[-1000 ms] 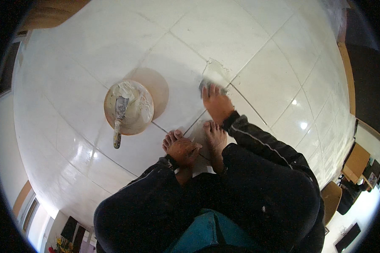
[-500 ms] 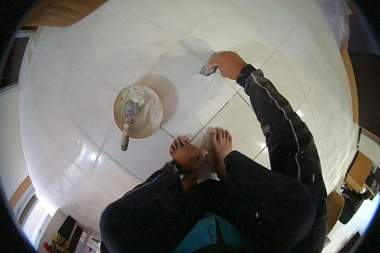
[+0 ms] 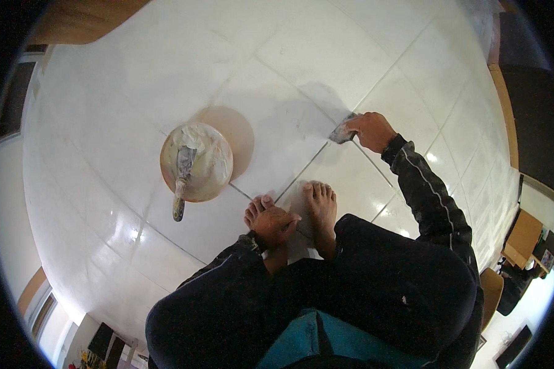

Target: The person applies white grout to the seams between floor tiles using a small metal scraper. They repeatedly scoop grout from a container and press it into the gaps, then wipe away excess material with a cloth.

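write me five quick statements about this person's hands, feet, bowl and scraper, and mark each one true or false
1. The right hand holds a small grey piece down at the tiled floor. True.
2. The bowl stands to the right of both feet. False: it stands to their left.
3. The scraper has its blade in the bowl and its handle out over the rim. True.
4. The left hand grips the scraper. False: it is at the left foot, apart from the scraper.
5. Both feet are bare. True.
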Demonstrator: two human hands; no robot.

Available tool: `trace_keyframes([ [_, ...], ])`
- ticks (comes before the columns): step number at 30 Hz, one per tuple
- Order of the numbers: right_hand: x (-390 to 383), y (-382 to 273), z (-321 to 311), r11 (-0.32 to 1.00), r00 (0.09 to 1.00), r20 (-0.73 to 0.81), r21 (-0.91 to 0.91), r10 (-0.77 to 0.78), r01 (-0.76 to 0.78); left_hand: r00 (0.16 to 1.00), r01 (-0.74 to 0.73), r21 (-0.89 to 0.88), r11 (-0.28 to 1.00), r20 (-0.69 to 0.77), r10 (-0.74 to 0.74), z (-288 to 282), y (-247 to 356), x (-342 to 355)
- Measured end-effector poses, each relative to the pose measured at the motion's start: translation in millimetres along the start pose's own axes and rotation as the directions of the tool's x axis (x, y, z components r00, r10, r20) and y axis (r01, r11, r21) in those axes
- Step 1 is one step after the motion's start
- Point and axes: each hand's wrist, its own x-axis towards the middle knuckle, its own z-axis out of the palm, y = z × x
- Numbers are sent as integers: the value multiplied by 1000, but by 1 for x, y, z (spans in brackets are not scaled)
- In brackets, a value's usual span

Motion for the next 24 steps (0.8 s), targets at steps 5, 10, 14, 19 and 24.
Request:
trace_keyframes([
  [5, 4, -14, -36, 927, 960, -36, 272, 278, -258, 992, -81, -123, 989, -111, 68, 33, -20, -4],
  [10, -2, 10, -40, 869, 938, -98, 418, 332, -264, 987, -156, -181, 971, -59, 148, 30, -20, 3],
  [14, -7, 24, -41, 869, 917, -114, 381, 382, -315, 970, -212, -166, 963, -159, 186, 27, -17, 2],
  [19, -9, 20, -25, 895, 871, -248, 259, 425, -363, 974, -200, -90, 976, -122, 188, 33, -24, 0],
  [24, -11, 25, -13, 854, 805, -286, 133, 519, -503, 972, -217, -256, 942, -149, 183, 28, -16, 3],
])
